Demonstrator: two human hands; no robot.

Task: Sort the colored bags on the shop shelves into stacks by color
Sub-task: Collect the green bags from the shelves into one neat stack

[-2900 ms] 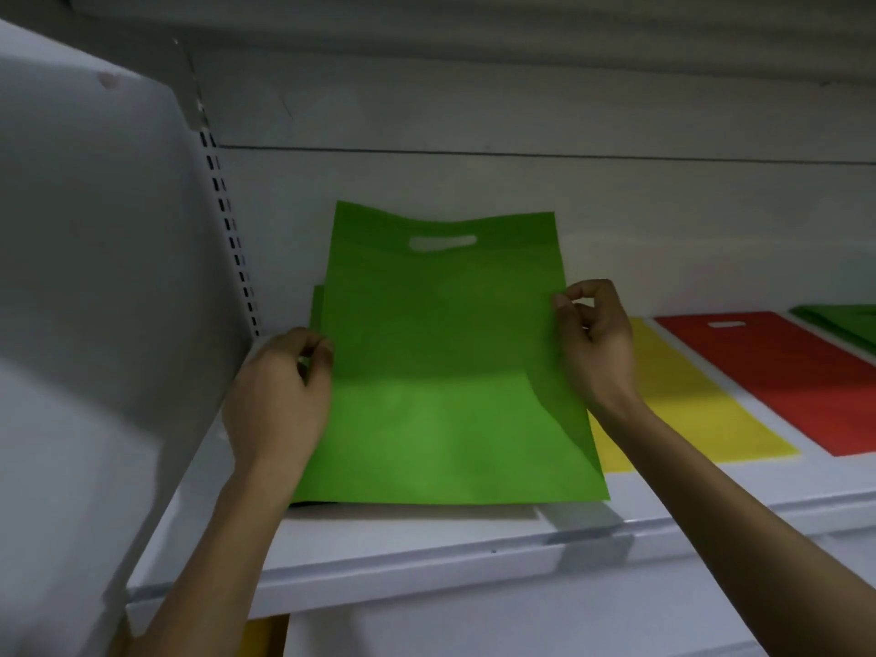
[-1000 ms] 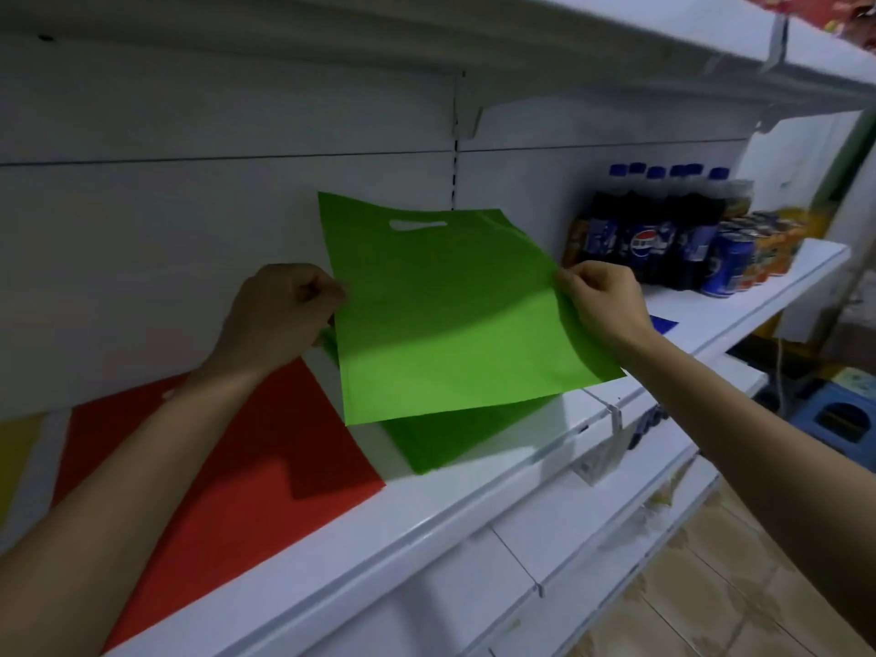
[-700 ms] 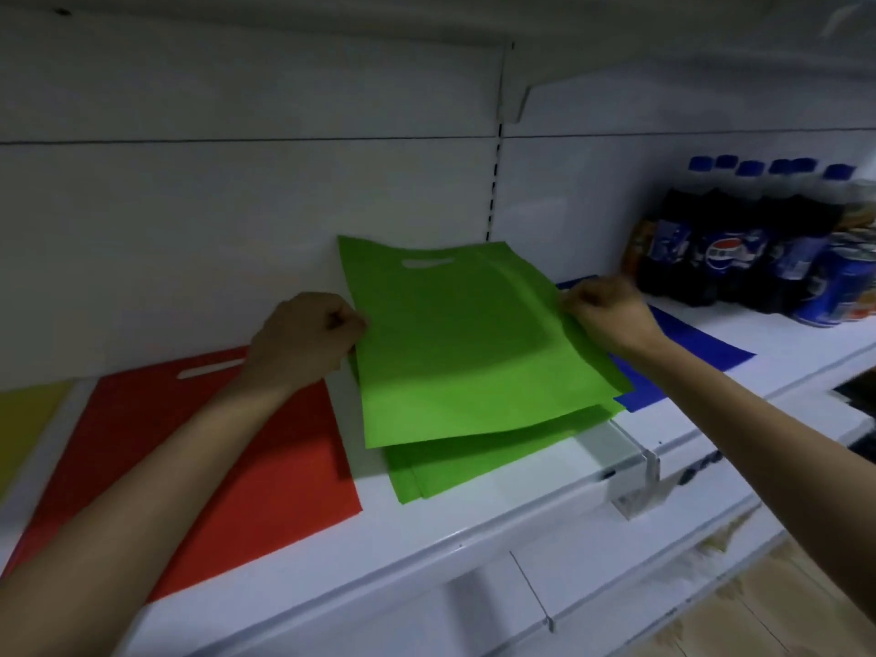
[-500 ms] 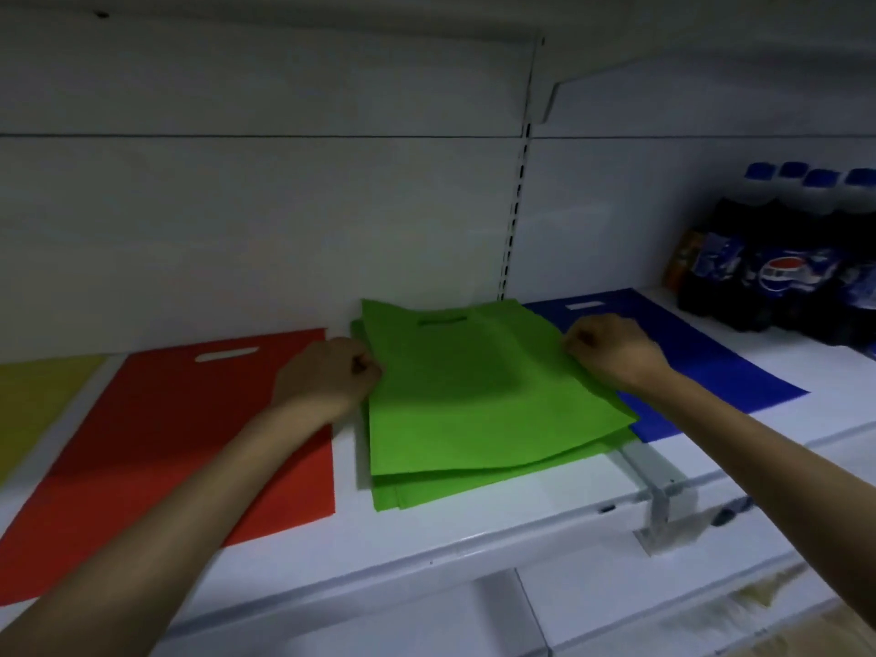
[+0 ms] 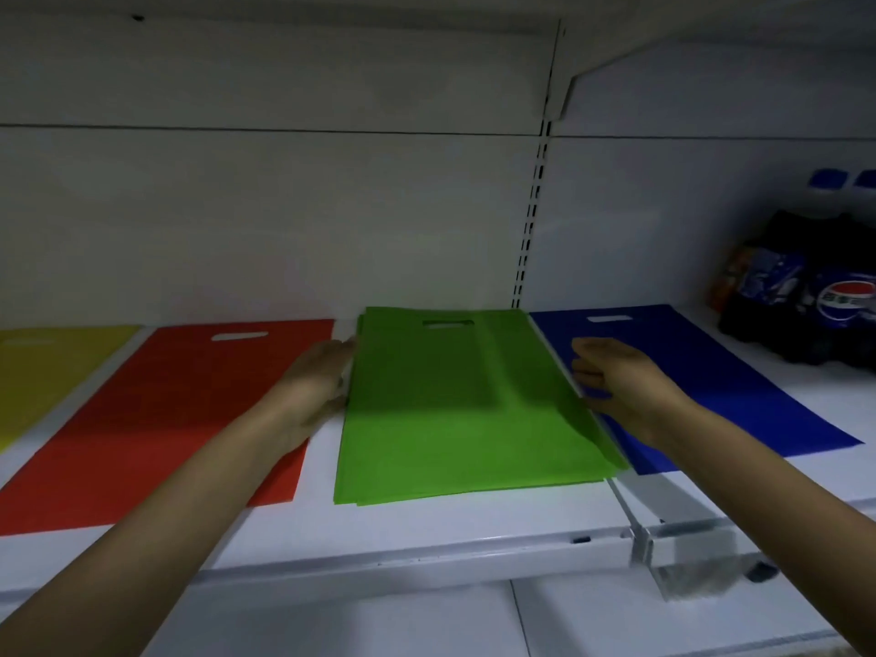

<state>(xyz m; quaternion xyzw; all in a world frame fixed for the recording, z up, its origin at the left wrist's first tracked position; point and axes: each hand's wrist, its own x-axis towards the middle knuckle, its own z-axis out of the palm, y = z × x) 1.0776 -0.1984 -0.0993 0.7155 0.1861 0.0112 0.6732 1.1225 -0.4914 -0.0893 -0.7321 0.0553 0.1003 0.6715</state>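
A white shelf is seen from its front edge, with two bare forearms reaching in. A green stack of bags is laid flat between the hands. The left hand is set against the stack's left edge, fingers straight and together. The right hand is held at the right edge, fingers loosely curled; whether the edge is pinched cannot be told. A red bag is laid left, a blue bag right. Bottles are stood far right.
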